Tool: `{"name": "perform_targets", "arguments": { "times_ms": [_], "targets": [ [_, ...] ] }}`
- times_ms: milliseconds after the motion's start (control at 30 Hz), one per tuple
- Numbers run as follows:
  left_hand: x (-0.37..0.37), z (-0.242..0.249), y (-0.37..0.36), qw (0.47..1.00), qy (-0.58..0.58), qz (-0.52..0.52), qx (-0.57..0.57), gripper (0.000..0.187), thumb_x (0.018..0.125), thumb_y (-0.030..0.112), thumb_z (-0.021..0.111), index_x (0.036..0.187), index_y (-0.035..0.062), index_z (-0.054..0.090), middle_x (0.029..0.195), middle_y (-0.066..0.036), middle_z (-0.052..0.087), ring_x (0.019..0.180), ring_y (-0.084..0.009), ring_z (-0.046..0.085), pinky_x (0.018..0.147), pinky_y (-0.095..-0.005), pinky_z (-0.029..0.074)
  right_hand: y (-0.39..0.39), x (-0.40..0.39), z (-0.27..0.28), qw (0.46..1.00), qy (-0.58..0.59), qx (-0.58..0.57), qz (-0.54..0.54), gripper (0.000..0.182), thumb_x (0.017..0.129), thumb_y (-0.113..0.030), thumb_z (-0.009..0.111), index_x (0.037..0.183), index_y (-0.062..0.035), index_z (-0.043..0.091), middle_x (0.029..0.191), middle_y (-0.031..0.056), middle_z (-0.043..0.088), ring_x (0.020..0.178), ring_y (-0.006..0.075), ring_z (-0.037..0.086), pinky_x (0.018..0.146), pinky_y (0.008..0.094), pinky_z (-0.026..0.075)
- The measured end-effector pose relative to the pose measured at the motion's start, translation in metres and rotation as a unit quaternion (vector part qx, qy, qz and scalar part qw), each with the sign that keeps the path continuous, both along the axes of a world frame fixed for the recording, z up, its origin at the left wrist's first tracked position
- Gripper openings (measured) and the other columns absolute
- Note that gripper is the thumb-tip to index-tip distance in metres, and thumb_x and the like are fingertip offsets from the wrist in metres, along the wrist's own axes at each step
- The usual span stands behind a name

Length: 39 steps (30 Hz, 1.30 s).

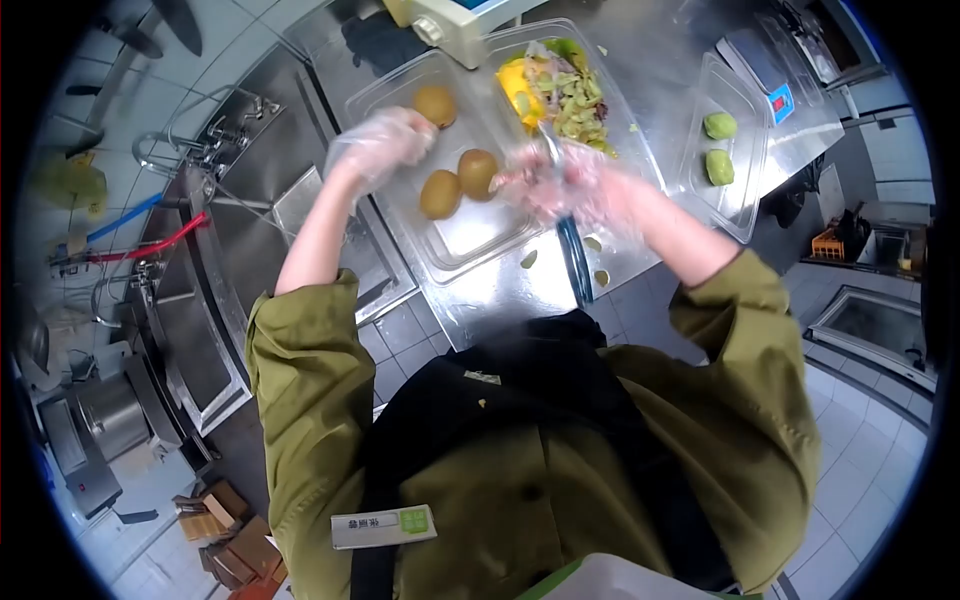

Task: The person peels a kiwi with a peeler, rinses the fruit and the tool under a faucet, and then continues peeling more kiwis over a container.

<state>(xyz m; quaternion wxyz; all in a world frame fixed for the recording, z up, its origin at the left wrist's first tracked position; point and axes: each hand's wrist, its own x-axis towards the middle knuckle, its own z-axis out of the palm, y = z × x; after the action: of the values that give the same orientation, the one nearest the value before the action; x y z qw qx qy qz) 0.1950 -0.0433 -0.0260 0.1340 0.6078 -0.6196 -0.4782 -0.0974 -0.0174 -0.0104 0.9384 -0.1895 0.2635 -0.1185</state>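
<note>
My left hand (385, 148), in a clear plastic glove, has its fingers bent against the lower edge of a brown unpeeled kiwi (434, 104). The contact is slightly blurred. Two more brown kiwis, one (440, 194) beside the other (477, 174), lie in a clear plastic tray (470, 262). My right hand (565, 185), also gloved, is closed around a metal tool with a long teal handle (575, 262); its working end is hard to make out. Beyond that hand, a second clear tray (632, 120) holds a heap of green peelings (580, 100) and some yellow pieces (518, 88).
Two peeled green kiwis (719, 167) sit in a clear tray (748, 205) at the right. A scale (780, 100) stands behind it. Peel scraps (601, 278) dot the steel counter (480, 318). Sinks (270, 150) with taps lie to the left.
</note>
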Motion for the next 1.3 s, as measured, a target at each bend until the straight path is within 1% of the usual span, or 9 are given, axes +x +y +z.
{"name": "perform_targets", "arguments": {
  "times_ms": [100, 267, 367, 500, 533, 633, 767, 933, 1300],
  "targets": [
    [-0.041, 0.014, 0.037, 0.923, -0.337, -0.171, -0.074, 0.041, 0.076, 0.030, 0.057, 0.110, 0.0070, 0.059, 0.102, -0.011, 0.064, 0.093, -0.0268, 0.062, 0.082, -0.0347, 0.048, 0.005, 0.011, 0.011, 0.989, 0.140, -0.006, 0.039, 0.030, 0.095, -0.031, 0.044, 0.101, -0.0031, 0.053, 0.073, 0.0075, 0.057, 0.060, 0.0154, 0.055, 0.052, 0.0277, 0.049],
    [-0.058, -0.032, 0.028, 0.930, -0.322, -0.171, 0.040, 0.047, 0.064, 0.039, 0.068, 0.098, 0.0053, 0.063, 0.099, -0.015, 0.064, 0.090, -0.0311, 0.062, 0.077, -0.0380, 0.049, -0.002, 0.025, 0.014, 0.955, 0.258, -0.093, 0.117, 0.032, 0.095, -0.034, 0.045, 0.085, -0.0050, 0.055, 0.063, -0.0019, 0.050, 0.045, 0.0081, 0.046, 0.041, 0.0255, 0.043],
    [-0.031, -0.072, 0.008, 0.961, -0.222, -0.159, 0.044, 0.046, 0.068, 0.031, 0.068, 0.105, 0.0057, 0.059, 0.102, -0.015, 0.063, 0.091, -0.0251, 0.061, 0.076, -0.0341, 0.048, -0.009, 0.019, 0.034, 0.886, 0.331, -0.302, 0.123, 0.033, 0.095, -0.030, 0.041, 0.081, -0.0037, 0.055, 0.064, 0.0047, 0.052, 0.053, 0.0146, 0.050, 0.049, 0.0273, 0.043],
    [-0.037, 0.032, 0.051, 0.994, 0.039, 0.106, 0.000, 0.045, 0.073, 0.027, 0.064, 0.111, 0.0062, 0.053, 0.104, -0.010, 0.059, 0.093, -0.0180, 0.058, 0.074, -0.0307, 0.048, -0.014, -0.014, 0.006, 0.487, 0.341, -0.800, 0.086, 0.027, 0.091, -0.027, 0.044, 0.088, -0.0048, 0.060, 0.074, 0.0140, 0.060, 0.068, 0.0284, 0.060, 0.064, 0.0413, 0.048],
    [-0.036, 0.035, 0.055, 0.974, 0.145, 0.172, 0.015, 0.046, 0.074, 0.026, 0.063, 0.113, 0.0059, 0.052, 0.104, -0.008, 0.058, 0.092, -0.0171, 0.057, 0.073, -0.0305, 0.048, -0.012, -0.018, 0.013, 0.515, 0.355, -0.777, 0.073, 0.027, 0.091, -0.026, 0.050, 0.087, -0.0015, 0.061, 0.075, 0.0206, 0.058, 0.070, 0.0373, 0.057, 0.063, 0.0436, 0.044],
    [-0.046, 0.031, 0.060, 0.885, 0.398, 0.235, 0.059, 0.036, 0.076, 0.017, 0.060, 0.110, 0.0088, 0.053, 0.100, -0.004, 0.057, 0.094, -0.0144, 0.055, 0.074, -0.0286, 0.048, -0.010, -0.012, 0.032, 0.535, 0.389, -0.748, 0.049, 0.027, 0.090, -0.026, 0.051, 0.088, -0.0007, 0.062, 0.078, 0.0208, 0.061, 0.076, 0.0362, 0.059, 0.067, 0.0441, 0.046],
    [-0.085, 0.025, 0.058, 0.782, 0.568, 0.226, 0.121, 0.042, 0.088, 0.038, 0.056, 0.122, 0.0138, 0.046, 0.114, -0.006, 0.054, 0.101, -0.0216, 0.056, 0.081, -0.0380, 0.049, -0.015, -0.021, 0.039, 0.368, 0.408, -0.835, 0.014, 0.023, 0.088, -0.024, 0.054, 0.090, -0.0026, 0.061, 0.067, 0.0169, 0.060, 0.060, 0.0345, 0.059, 0.056, 0.0421, 0.048],
    [-0.143, 0.032, 0.051, 0.751, 0.605, 0.240, 0.112, 0.060, 0.092, 0.052, 0.041, 0.138, 0.0149, 0.028, 0.133, -0.006, 0.040, 0.122, -0.0234, 0.042, 0.100, -0.0509, 0.035, -0.038, -0.043, 0.068, 0.239, 0.273, -0.930, -0.059, 0.017, 0.085, -0.022, 0.059, 0.077, -0.0078, 0.055, 0.056, 0.0099, 0.053, 0.048, 0.0290, 0.055, 0.045, 0.0389, 0.045],
    [-0.196, 0.046, 0.060, 0.802, 0.431, 0.412, 0.023, 0.055, 0.092, 0.044, 0.049, 0.128, 0.0033, 0.038, 0.116, -0.008, 0.050, 0.100, -0.0184, 0.054, 0.082, -0.0373, 0.047, -0.083, -0.069, 0.049, 0.158, 0.200, -0.965, 0.067, 0.015, 0.084, -0.024, 0.056, 0.078, -0.0104, 0.057, 0.054, 0.0085, 0.052, 0.045, 0.0263, 0.056, 0.043, 0.0368, 0.046]
  ]
}}
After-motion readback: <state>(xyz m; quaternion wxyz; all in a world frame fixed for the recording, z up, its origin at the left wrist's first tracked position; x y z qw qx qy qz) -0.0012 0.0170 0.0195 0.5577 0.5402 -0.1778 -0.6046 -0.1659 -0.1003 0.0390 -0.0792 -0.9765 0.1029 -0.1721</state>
